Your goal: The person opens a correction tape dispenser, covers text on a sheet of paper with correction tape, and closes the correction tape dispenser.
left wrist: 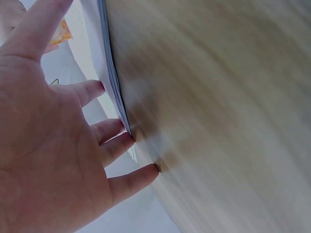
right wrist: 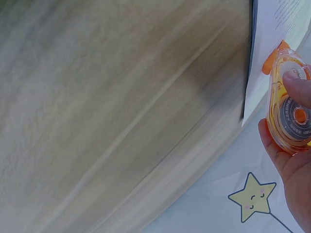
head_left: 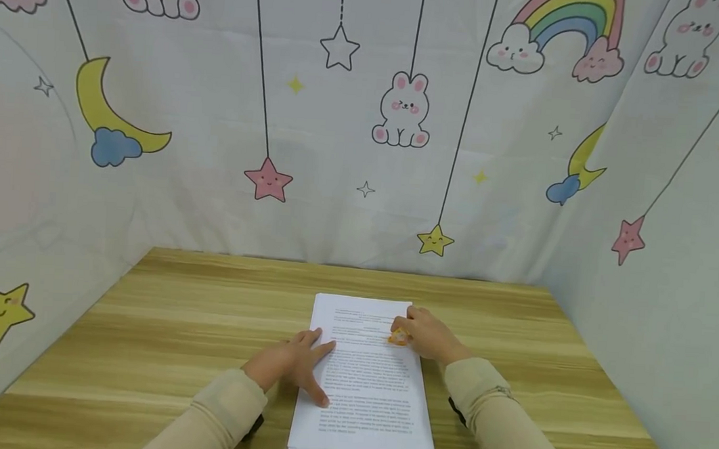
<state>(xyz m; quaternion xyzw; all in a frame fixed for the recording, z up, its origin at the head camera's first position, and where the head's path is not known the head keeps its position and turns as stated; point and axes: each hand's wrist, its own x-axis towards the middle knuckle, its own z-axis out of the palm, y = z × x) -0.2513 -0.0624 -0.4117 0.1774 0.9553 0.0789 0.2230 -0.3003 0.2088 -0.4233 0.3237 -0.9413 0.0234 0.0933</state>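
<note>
A stack of printed paper point(head_left: 366, 387) lies on the wooden table in the head view, its long side running away from me. My left hand point(head_left: 294, 363) rests on the stack's left edge with fingers spread; in the left wrist view the fingers of the left hand point(left wrist: 53, 141) reach along the paper's edge. My right hand point(head_left: 430, 333) grips an orange, clear-cased correction tape point(head_left: 399, 336) over the upper right part of the top page. The right wrist view shows the correction tape point(right wrist: 294, 114) between thumb and fingers, its orange tip by the paper point(right wrist: 272, 53).
The wood-grain table point(head_left: 209, 298) reaches back to a white curtain point(head_left: 335, 216) printed with stars, rabbits and moons. The curtain also stands along the left and right sides. A dark band point(head_left: 457, 411) shows at my right wrist.
</note>
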